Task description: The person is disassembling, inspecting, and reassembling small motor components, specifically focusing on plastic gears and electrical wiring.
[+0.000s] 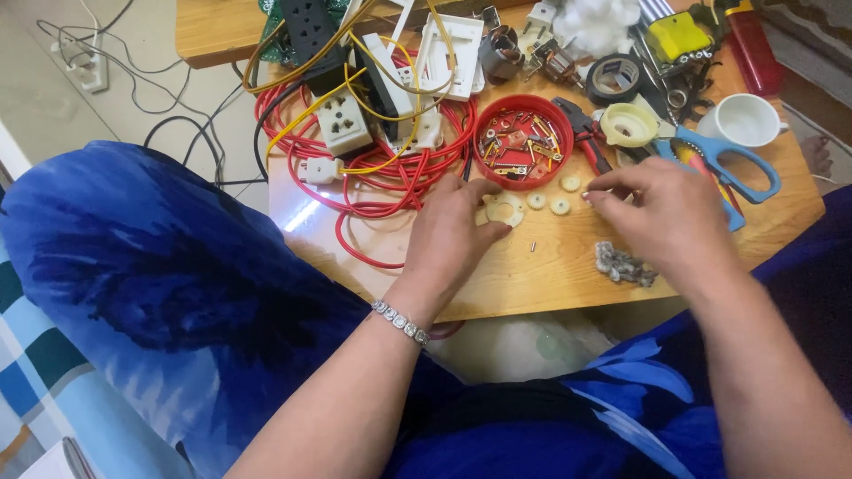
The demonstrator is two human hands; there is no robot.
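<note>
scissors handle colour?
Blue. The scissors lie right of the red bowl, beyond the right hand; head view shows them.

I see both of my forearms bare from the elbow down, with no sleeves reaching into view. On my left wrist sits a bracelet (400,320), a slim band of small square silver-coloured links set with pale stones that catch the light. My left hand (450,232) carries no ring that I can make out, and neither does my right hand (661,206); the nails look short and unpainted. Over my lap spreads a blue garment (177,275), deep royal blue with darker brush-like streaks and paler, almost white-blue patches near the lower folds. The cloth looks smooth and slightly shiny.
</note>
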